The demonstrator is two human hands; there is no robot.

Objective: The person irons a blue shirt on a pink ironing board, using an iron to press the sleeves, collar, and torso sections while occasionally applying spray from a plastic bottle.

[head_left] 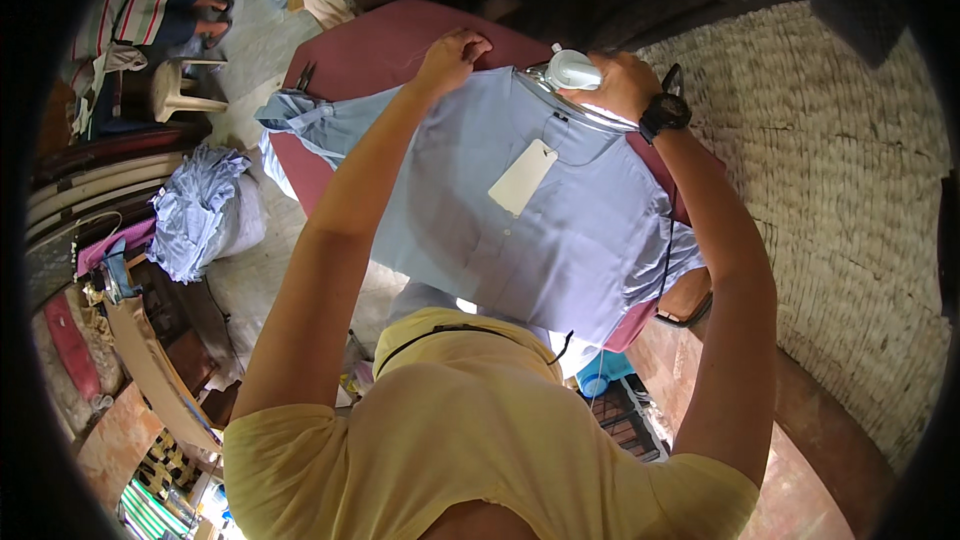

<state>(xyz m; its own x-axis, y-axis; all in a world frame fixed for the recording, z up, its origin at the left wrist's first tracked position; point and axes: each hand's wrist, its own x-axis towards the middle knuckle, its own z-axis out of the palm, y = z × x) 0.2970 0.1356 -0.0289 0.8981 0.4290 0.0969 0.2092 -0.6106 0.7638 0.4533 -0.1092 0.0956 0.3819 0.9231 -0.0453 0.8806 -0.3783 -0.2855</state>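
Arms (735, 270) bare below short yellow sleeves (285, 440) stretch forward in my feed, the left slanting up from 8 o'clock, the right rising from 5 with its elbow bowed outward. Toward 12 o'clock I see the left grip (455, 58), fingers curled, near the far edge of a shirt (440, 170); whether they pinch anything I cannot tell. At about 1 o'clock my view has the right grip (622, 85) closed around an iron (573, 70), glossy white with a shiny metal edge, at the shirt's neckline; a round black watch (665, 117) circles that wrist. The shirt spreads across the middle, reaching toward 12, smooth pale-blue cloth wrinkling at its sleeves toward 10 and 4 o'clock. A stiff, cream rectangular tag (522, 178) lies on it, above a small pale button (508, 232). Beneath is a matte maroon tabletop (400, 35). At 9 o'clock I make out a crumpled blue bundle (200, 210); at 3, a coarse, ribbed pale surface (830, 200).
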